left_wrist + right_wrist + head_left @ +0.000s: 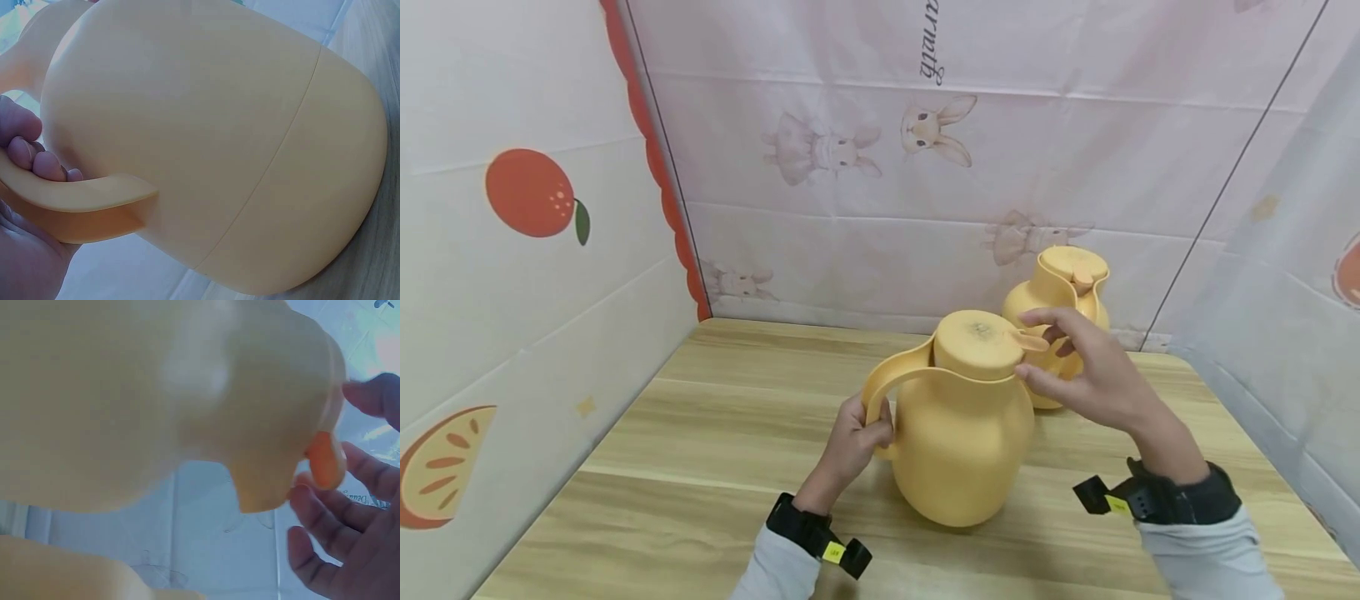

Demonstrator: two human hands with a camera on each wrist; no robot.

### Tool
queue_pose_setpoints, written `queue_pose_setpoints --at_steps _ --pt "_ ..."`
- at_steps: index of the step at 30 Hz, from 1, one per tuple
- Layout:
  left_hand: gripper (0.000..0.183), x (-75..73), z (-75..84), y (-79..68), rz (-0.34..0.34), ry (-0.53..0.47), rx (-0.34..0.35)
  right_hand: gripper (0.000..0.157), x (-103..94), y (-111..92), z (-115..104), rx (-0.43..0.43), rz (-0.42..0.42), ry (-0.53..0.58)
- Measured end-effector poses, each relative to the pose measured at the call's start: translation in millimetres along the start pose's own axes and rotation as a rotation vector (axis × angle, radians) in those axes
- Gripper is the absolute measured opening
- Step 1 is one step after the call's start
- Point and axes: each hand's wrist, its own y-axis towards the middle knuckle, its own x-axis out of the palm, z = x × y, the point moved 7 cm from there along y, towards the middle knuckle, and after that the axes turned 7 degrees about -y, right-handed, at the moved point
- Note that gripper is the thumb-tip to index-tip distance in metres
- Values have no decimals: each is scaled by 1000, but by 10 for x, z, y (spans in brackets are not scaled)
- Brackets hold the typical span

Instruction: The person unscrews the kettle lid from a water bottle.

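A yellow insulated jug (964,442) stands at the middle of the table, tilted slightly in the head view. My left hand (859,433) grips its loop handle (898,367), and the left wrist view shows the fingers curled around that handle (94,195). My right hand (1093,371) is at the spout side of the lid (977,343), thumb by the lid's rim and fingers spread around the small orange tab (326,461). Whether the fingertips touch the tab is unclear. Behind the right hand is a second yellow jug (1021,300), partly hidden.
The wood-grain table (700,467) is enclosed by a fruit-printed cloth (535,333) on the left, a pink rabbit-printed cloth (850,250) at the back, and another pale cloth (1285,333) on the right. The second jug stands near the back cloth.
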Motion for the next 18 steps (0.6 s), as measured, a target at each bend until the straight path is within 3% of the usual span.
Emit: queue_pose_setpoints --at_steps 8,13,18 --pt "12 22 64 -2 -10 3 -10 56 1 138 -42 18 -273 -18" --pt "12 72 236 -10 -14 9 17 60 40 244 -44 28 -375 -29" --pt "13 92 280 -9 -20 1 25 70 138 337 -69 38 -462 -2"
